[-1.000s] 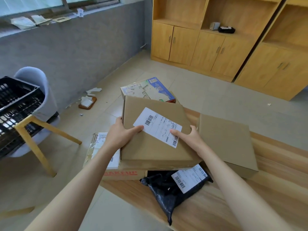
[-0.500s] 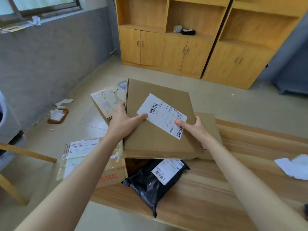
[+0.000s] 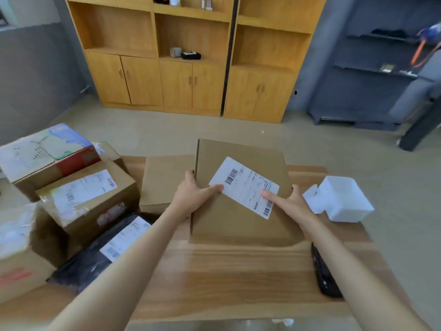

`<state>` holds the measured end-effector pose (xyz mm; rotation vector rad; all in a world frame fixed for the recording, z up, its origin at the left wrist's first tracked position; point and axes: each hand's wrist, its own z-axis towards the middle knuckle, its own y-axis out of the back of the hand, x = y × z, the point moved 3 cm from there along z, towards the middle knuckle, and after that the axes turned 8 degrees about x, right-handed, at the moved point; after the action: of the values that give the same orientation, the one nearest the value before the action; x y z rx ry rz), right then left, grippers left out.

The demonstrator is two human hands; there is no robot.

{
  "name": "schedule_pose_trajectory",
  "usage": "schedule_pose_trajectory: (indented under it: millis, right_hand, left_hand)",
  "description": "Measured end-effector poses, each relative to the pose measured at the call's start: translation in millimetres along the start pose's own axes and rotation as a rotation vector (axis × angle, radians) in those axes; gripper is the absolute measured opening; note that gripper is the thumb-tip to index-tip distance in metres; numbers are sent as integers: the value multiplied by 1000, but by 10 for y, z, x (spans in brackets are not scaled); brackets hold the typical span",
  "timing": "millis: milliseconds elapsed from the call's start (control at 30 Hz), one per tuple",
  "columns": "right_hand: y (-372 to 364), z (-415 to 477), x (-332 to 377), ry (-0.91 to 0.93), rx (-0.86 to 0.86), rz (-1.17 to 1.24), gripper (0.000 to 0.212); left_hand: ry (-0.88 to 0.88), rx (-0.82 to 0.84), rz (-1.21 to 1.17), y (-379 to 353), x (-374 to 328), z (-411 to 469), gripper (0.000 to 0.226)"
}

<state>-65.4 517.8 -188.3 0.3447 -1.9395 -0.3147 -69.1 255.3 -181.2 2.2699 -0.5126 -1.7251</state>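
A flat brown cardboard box (image 3: 241,220) with a white barcode label (image 3: 244,186) is held over the middle of the wooden table (image 3: 214,278). My left hand (image 3: 194,194) grips its left edge, thumb on top beside the label. My right hand (image 3: 288,201) grips the right edge, with the thumb lying on the label. Whether the box touches the table I cannot tell.
A second flat brown box (image 3: 164,180) lies to the left. Further left are stacked cartons (image 3: 90,194), a printed carton (image 3: 45,151) and a black mailer bag (image 3: 100,256). A white tray (image 3: 343,199) and a black handheld device (image 3: 324,275) lie on the right. Wooden cabinets (image 3: 191,68) stand behind.
Both hands have carried the labelled box rightward off the stack at the table's left end to the middle of the table. The view has turned right with it.
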Motion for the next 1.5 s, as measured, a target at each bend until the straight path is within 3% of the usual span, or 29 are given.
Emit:
schedule_pose_trajectory:
  millis: [100, 167, 367, 500, 667, 833, 967, 1100, 1167, 1300, 1400, 1500]
  right_hand:
    - [434, 50, -444, -39, -10, -4, 107]
    - [620, 70, -695, -45, -1, 16, 103]
    - [765, 149, -1270, -89, 35, -37, 114]
    - [585, 159, -1575, -184, 71, -54, 116]
    - [399, 336, -1713, -190, 65, -86, 135]
    - [306, 552, -1742, -212, 83, -81, 122]
    - [209, 632, -1812, -214, 72, -60, 116]
    - [200, 660, -1825, -222, 77, -54, 115]
    - [209, 648, -1792, -237, 94, -68, 117]
    - [275, 521, -1643, -222, 114, -151, 115]
    - [372, 337, -1560, -217, 7, -165, 110]
    - [429, 104, -1533, -240, -161, -78, 101]
  left_hand:
    - [53, 48, -45, -636, 24, 62, 90]
    - [82, 76, -81, -964, 82, 64, 91]
    - [197, 96, -179, -1516, 454, -79, 102]
    - [257, 105, -240, -1631, 717, -107, 103]
    - [305, 116, -247, -1613, 937, 96, 98]
    - [345, 157, -213, -1604, 1125, 304, 87]
    - [380, 197, -164, -1586, 1268, 383, 107]
    - [408, 217, -174, -1597, 1328, 426, 95]
    - [417, 241, -125, -1592, 1285, 452, 89]
    - [370, 237, 128, -1480, 1095, 534, 111]
    - [331, 225, 411, -1365, 884, 570, 114]
    - [235, 265, 649, -1328, 621, 665, 103]
